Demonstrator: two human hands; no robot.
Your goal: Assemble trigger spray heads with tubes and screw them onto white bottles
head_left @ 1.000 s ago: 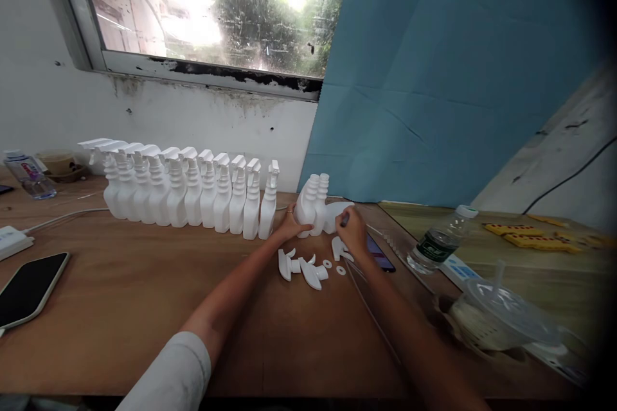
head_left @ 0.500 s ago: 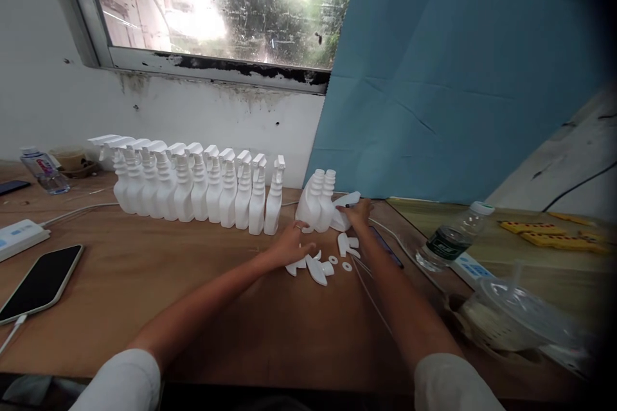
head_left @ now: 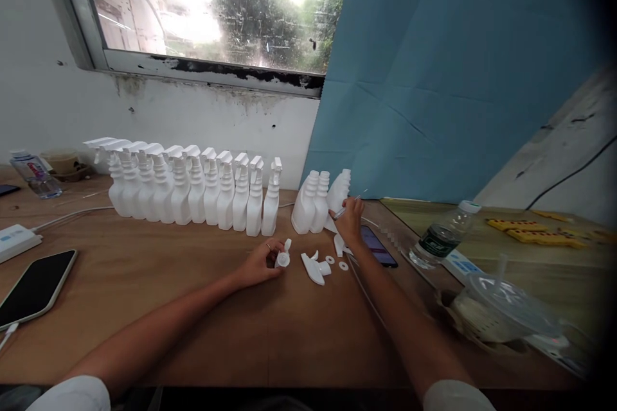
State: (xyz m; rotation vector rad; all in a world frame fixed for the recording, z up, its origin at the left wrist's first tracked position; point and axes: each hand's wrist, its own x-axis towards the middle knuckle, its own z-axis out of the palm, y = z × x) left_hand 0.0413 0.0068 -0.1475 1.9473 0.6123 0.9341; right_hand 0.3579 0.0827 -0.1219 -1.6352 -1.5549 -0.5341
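My left hand point(head_left: 264, 261) is closed around a white spray trigger head point(head_left: 283, 259), its round opening facing me. A slim pen-like tool point(head_left: 340, 212) is in my closed right hand point(head_left: 351, 221), beside the bottles without heads. Two of those white bottles point(head_left: 304, 209) stand upright together; another bottle point(head_left: 340, 189) leans behind my right hand. Between my hands lie a loose trigger head point(head_left: 314, 268) and two small white rings point(head_left: 343, 266). One more trigger head point(head_left: 339, 245) is partly hidden by my right wrist.
A row of several white spray bottles point(head_left: 197, 189) with heads fitted stands along the wall. Phones lie at left point(head_left: 38, 289) and right point(head_left: 380, 246). A water bottle point(head_left: 443, 236), a lidded plastic cup point(head_left: 501, 311) and cables occupy the right side.
My left hand has picked up a trigger head and drawn it left. My right hand has lifted with the pen-like tool, and the bottle beside it now tilts up instead of lying down.
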